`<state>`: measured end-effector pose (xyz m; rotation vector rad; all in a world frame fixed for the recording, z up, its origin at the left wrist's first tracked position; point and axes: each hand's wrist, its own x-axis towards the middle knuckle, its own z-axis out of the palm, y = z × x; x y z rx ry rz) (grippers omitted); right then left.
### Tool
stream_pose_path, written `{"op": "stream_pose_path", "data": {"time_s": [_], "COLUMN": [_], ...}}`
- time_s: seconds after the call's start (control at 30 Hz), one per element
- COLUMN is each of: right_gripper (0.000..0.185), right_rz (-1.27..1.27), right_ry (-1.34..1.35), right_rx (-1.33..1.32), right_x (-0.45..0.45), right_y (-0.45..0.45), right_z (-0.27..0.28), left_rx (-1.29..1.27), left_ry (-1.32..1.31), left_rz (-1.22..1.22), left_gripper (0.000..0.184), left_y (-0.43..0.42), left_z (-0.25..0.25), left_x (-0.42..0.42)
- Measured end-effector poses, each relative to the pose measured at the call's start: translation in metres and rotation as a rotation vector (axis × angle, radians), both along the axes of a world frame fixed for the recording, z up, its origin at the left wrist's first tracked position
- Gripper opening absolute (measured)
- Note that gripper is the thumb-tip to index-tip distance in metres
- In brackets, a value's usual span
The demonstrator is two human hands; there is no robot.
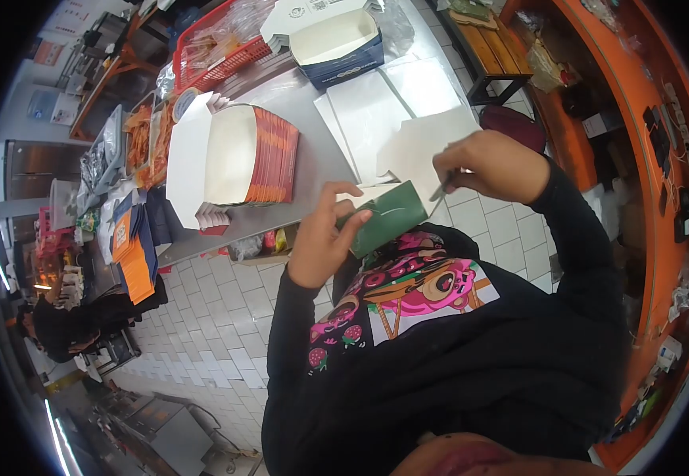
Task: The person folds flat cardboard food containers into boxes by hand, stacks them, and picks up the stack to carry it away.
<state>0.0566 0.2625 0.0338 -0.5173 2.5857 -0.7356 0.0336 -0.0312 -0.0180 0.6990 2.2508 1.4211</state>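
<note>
A partly folded green paper food box (396, 218) with a white inside is held near the table edge, in front of my body. My left hand (324, 238) grips its left end, thumb on the green outer wall and fingers over the top edge. At its right end my right hand (495, 166) is closed, the fingertips pinching a corner flap. The white lid panel (427, 143) stretches away from me. To the left sits a stack of nested red-orange paper boxes (273, 159). Flat white card sheets (364, 119) lie beyond the green box.
A dark blue paper box (344, 59) stands at the far side of the metal table (320, 127). Beside it is a red basket (217, 47) of plastic-wrapped items. Orange shelving (638, 238) runs along the right. Another person (82, 321) is at the far left.
</note>
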Motion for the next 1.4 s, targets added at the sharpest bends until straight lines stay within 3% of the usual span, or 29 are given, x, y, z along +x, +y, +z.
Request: {"op": "stream_pose_path", "data": {"time_s": [0.03,0.07,0.13,0.17,0.27,0.33,0.4,0.43,0.53,0.67,0.7,0.73,0.77,0.83,0.9,0.93,0.97,1.03,1.1,1.2,1.27,1.33,1.4], "right_gripper": [0.016,0.016,0.018,0.010,0.016,0.015,0.023,0.041,0.057,0.054,0.042,0.042,0.036,0.020,0.019,0.019,0.018,0.018,0.019,0.017,0.037,0.043,0.050], "right_rz": [-0.048,-0.052,-0.191,-0.205,-0.139,-0.055,-0.255,-0.199,-0.148,0.016,0.043,0.050,0.044,0.066,0.089,0.101,0.115,0.140,0.163,0.186,0.169,0.182,0.197], "right_ry": [0.104,0.103,0.359,0.443,0.602,0.564,0.556,0.587,0.669,0.845,0.908,0.909,0.963,0.994,0.966,0.934,0.956,0.907,0.852,0.857,0.940,0.935,0.937], "right_rx": [-0.110,-0.110,-0.187,-0.174,-0.166,-0.172,-0.319,-0.290,-0.360,-0.119,-0.098,-0.100,-0.092,-0.100,-0.125,-0.146,-0.159,-0.163,-0.168,-0.116,-0.165,-0.096,-0.034], "right_x": [0.002,0.004,0.006,0.007,0.008,0.012,0.018,0.021,0.024,0.023,0.021,0.021,0.021,0.025,0.034,0.036,0.036,0.038,0.036,0.026,0.016,0.000,-0.012], "right_y": [-0.002,-0.006,-0.015,-0.021,-0.029,-0.033,-0.038,-0.036,-0.048,-0.028,-0.022,-0.015,-0.008,0.006,0.012,0.012,0.009,0.008,0.007,0.003,-0.011,-0.046,-0.066], "right_z": [-0.002,-0.007,-0.014,-0.014,-0.016,-0.012,-0.016,-0.010,0.002,-0.028,-0.032,-0.035,-0.039,-0.045,-0.052,-0.054,-0.055,-0.055,-0.051,-0.030,-0.016,0.007,0.010], "left_rx": [-0.121,-0.121,-0.152,-0.150,-0.080,0.029,0.075,0.124,0.154,0.142,0.117,0.091,0.237,0.381,-0.039,-0.039,0.280,0.596,0.461,0.402,0.394,0.405,0.466], "left_ry": [-0.005,-0.005,0.082,0.084,0.170,0.372,0.410,0.447,0.235,0.395,0.441,0.487,0.277,0.065,0.179,0.181,-0.192,-0.566,-0.313,-0.213,-0.208,-0.018,-0.004], "left_rz": [-0.028,-0.032,-0.062,-0.066,-0.091,-0.157,-0.119,-0.072,0.081,0.073,0.084,0.096,0.325,0.559,0.299,0.310,0.333,0.344,0.506,0.522,0.608,0.670,0.720], "left_gripper": [0.030,0.030,0.030,0.030,0.026,0.019,0.016,0.015,0.016,0.014,0.020,0.025,0.032,0.039,0.049,0.049,0.049,0.049,0.046,0.040,0.039,0.039,0.039], "left_y": [0.006,0.011,0.022,0.028,0.039,0.039,0.035,0.033,0.033,0.046,0.039,0.032,0.025,-0.002,-0.030,-0.032,-0.031,-0.024,-0.013,-0.010,-0.002,0.004,0.008], "left_z": [0.011,0.017,0.025,0.027,0.025,0.015,0.019,0.021,0.027,0.031,0.023,0.015,0.010,-0.007,-0.025,-0.030,-0.031,-0.027,-0.005,0.007,0.013,0.020,0.024], "left_x": [0.004,0.006,0.006,0.006,0.001,-0.004,-0.008,-0.010,-0.008,-0.002,-0.016,-0.029,-0.040,-0.057,-0.071,-0.064,-0.050,-0.023,0.000,0.014,0.017,0.012,0.010]}}
